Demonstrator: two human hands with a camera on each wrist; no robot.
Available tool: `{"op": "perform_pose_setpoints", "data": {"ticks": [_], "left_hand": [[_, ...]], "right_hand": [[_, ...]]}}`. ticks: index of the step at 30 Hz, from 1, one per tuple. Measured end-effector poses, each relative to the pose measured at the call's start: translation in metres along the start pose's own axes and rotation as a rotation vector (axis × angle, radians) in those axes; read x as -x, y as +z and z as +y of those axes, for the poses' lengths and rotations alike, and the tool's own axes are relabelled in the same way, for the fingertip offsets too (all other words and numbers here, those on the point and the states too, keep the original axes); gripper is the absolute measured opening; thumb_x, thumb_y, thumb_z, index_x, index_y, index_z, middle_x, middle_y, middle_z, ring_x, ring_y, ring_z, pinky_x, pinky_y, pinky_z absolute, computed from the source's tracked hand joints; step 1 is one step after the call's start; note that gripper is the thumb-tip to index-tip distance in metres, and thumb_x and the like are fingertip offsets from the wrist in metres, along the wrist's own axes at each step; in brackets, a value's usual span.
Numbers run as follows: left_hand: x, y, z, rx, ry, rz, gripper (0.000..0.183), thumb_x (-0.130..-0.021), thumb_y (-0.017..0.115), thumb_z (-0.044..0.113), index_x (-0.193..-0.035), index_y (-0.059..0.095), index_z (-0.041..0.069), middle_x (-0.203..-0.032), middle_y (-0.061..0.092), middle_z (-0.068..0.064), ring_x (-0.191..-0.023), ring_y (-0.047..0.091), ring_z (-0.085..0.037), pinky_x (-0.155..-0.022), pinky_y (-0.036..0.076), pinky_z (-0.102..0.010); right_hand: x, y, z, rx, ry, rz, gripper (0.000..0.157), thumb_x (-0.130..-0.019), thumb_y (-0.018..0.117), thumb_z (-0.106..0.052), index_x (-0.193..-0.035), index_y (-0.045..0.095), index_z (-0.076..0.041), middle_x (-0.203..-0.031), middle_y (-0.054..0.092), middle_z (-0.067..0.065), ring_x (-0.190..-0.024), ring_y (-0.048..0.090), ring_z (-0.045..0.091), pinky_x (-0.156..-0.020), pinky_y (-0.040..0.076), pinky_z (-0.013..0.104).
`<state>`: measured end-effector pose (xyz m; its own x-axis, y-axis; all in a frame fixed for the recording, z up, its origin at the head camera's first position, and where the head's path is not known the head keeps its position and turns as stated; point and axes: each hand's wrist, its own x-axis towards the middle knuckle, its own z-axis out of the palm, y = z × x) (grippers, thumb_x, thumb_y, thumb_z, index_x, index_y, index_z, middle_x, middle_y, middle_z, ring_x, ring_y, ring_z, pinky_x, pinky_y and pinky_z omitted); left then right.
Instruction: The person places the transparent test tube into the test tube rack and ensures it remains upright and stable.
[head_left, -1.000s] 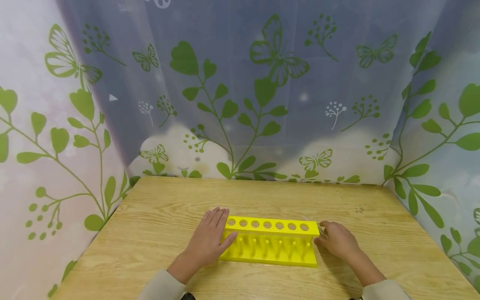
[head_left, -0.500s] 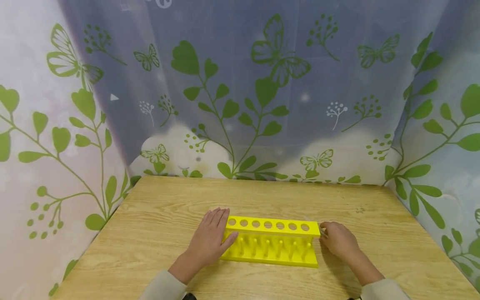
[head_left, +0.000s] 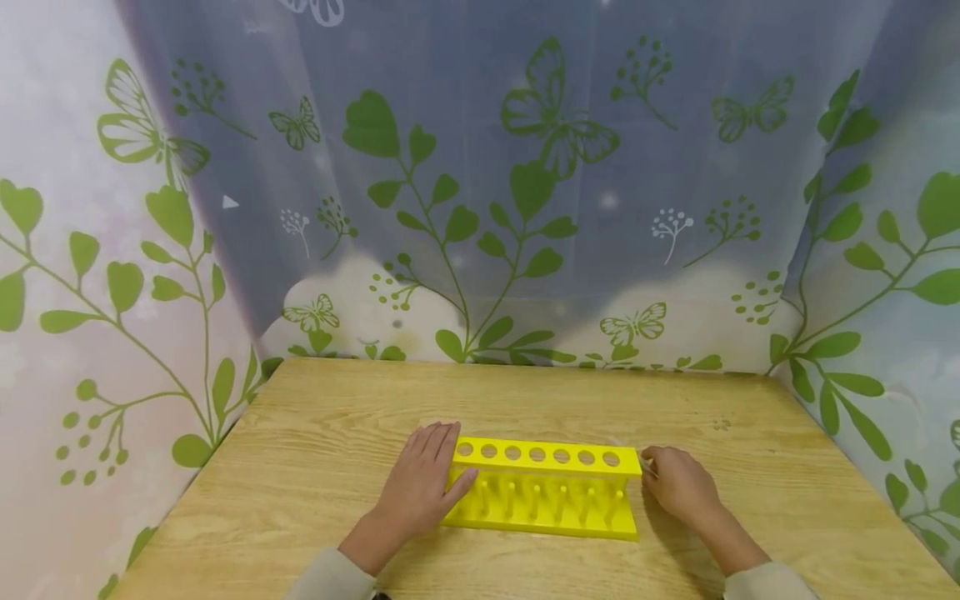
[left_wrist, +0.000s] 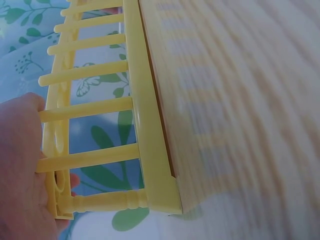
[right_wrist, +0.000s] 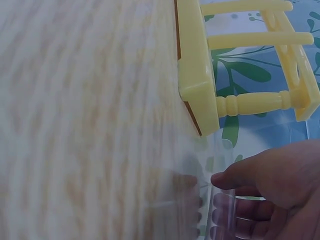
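A yellow test tube rack (head_left: pixel 550 465) stands upright on the wooden table, with a row of round holes along its top and pegs on its base. My left hand (head_left: pixel 420 475) grips the rack's left end, thumb in front and fingers over the top and behind. That same end fills much of the left wrist view. Past the right end, my right hand (head_left: pixel 681 485) holds a clear test tube (right_wrist: pixel 221 165) between thumb and curled fingers. The tube lies close over the tabletop, its rounded tip pointing toward the rack's base.
The wooden table (head_left: pixel 360 392) reaches back to a patterned curtain (head_left: pixel 480 208) with green leaves and butterflies. Similar cloth hangs along the left and right sides of the table.
The right fingers, earlier touching the rack's right end, have drawn slightly back from it, and the clear tube now shows more between them. My left hand and the rack stay put.
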<state>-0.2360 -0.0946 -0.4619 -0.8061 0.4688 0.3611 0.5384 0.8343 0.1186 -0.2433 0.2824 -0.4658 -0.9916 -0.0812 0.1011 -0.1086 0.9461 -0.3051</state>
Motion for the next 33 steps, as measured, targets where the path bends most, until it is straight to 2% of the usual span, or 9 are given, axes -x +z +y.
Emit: {"op": "perform_pose_setpoints", "data": {"ticks": [5,9,16,23,33], "left_hand": [[0.001,0.000,0.001,0.009,-0.006,-0.011,0.068,-0.102,0.039,0.049,-0.146,0.037,-0.002,-0.146,0.044,-0.015,-0.135,0.040,-0.032,-0.115,0.026,-0.049],[0.002,0.000,0.001,0.012,-0.004,-0.015,0.068,-0.102,0.039,0.049,-0.146,0.036,-0.002,-0.146,0.044,-0.016,-0.135,0.039,-0.032,-0.115,0.025,-0.049],[0.000,-0.001,0.001,0.000,0.001,0.004,0.067,-0.102,0.041,0.048,-0.146,0.037,-0.002,-0.145,0.045,-0.015,-0.134,0.041,-0.032,-0.115,0.026,-0.048],[-0.001,-0.001,-0.002,-0.005,-0.006,0.013,0.067,-0.102,0.041,0.049,-0.146,0.037,-0.002,-0.145,0.045,-0.015,-0.134,0.041,-0.031,-0.115,0.027,-0.048],[0.001,-0.002,0.001,0.001,-0.006,-0.019,0.069,-0.102,0.037,0.051,-0.147,0.036,-0.002,-0.145,0.044,-0.015,-0.135,0.039,-0.032,-0.115,0.025,-0.049]], "right_hand": [[0.000,-0.003,0.000,-0.025,-0.001,0.032,0.029,-0.088,0.068,-0.008,-0.113,0.065,0.007,-0.088,0.069,0.012,-0.074,0.064,0.023,-0.059,0.053,0.038],[0.001,-0.005,-0.002,-0.051,0.001,0.088,0.034,-0.088,0.068,-0.009,-0.118,0.063,0.007,-0.095,0.068,0.017,-0.075,0.064,0.025,-0.056,0.051,0.037],[-0.001,-0.011,-0.007,-0.093,-0.040,0.190,0.039,-0.089,0.069,-0.010,-0.124,0.060,0.006,-0.104,0.067,0.019,-0.087,0.065,0.034,-0.064,0.055,0.045],[-0.003,-0.017,-0.014,-0.131,-0.068,0.262,0.039,-0.089,0.068,-0.009,-0.125,0.060,0.005,-0.103,0.066,0.021,-0.088,0.065,0.036,-0.068,0.055,0.047],[0.003,-0.023,-0.015,-0.188,-0.094,0.396,0.038,-0.089,0.069,-0.009,-0.123,0.060,0.006,-0.100,0.067,0.021,-0.080,0.067,0.033,-0.065,0.057,0.046]]}}
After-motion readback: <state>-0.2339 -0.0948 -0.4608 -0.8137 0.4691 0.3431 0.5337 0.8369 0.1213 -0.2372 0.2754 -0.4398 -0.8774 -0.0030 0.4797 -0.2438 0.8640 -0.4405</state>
